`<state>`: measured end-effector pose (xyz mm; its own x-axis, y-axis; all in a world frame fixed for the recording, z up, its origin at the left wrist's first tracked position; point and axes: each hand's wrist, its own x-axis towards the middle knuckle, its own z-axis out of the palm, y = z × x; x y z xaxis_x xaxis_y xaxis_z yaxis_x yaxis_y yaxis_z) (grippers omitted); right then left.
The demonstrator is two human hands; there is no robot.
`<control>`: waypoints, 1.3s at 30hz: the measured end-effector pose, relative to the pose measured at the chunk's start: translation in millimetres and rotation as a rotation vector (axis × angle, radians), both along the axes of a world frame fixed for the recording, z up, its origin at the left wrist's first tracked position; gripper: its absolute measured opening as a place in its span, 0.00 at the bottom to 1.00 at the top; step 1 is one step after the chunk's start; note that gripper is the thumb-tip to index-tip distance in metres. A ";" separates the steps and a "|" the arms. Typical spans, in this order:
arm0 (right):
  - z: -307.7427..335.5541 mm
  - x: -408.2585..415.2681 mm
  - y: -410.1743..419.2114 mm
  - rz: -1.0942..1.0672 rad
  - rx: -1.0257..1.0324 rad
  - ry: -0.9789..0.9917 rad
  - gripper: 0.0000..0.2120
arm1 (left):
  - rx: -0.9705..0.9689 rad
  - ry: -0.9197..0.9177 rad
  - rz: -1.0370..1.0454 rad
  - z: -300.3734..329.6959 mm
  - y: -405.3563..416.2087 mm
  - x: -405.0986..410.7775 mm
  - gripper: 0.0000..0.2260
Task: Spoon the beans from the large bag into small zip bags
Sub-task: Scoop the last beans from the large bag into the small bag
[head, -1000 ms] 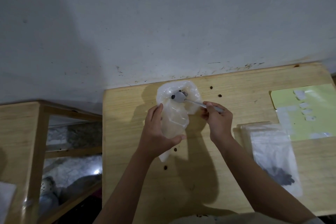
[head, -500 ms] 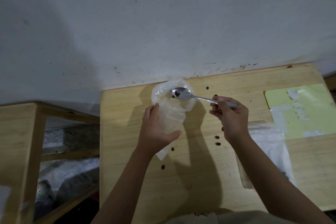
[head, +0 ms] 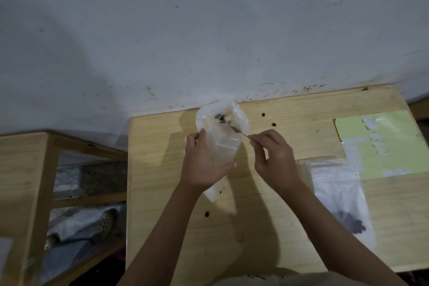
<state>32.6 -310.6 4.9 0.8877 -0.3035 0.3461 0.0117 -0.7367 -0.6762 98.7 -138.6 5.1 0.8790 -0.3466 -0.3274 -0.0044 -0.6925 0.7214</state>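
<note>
Holding, left grip: left hand wraps its curled fingers and thumb round the middle of the clear bag, keeping it upright with the mouth open toward the wall.
Right grip: right hand pinches the handle of the spoon; the bowl end is down inside the bag's mouth.
Beans in hand: a small dark cluster of beans shows inside the held bag, near the spoon tip.
Other bag: one zip bag lies flat on the counter just right of the right arm, with a dark clump of beans at its near end.
Progress: likely mid-task; whether the spoon is scooping or emptying cannot be told, and no bag looks sealed.
Count: two bags, one spoon, two hands.
Strays: about four loose beans on the counter, such as one near the left forearm.
Sheet: one pale green sheet at the right.
</note>
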 end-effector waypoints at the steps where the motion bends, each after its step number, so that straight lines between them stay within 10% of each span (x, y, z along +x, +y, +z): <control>1: -7.0 0.5 2.0 0.035 -0.044 0.004 0.09 | -0.007 -0.004 -0.002 0.5 -0.1 -0.7 0.51; 14: -36.4 9.3 7.1 -0.026 -0.341 -0.148 0.17 | -0.011 0.002 -0.033 2.2 2.4 -8.4 0.51; 39: -26.1 15.2 -4.8 -0.007 -0.210 -0.142 0.13 | -0.050 0.075 -0.011 -4.4 0.0 -9.6 0.51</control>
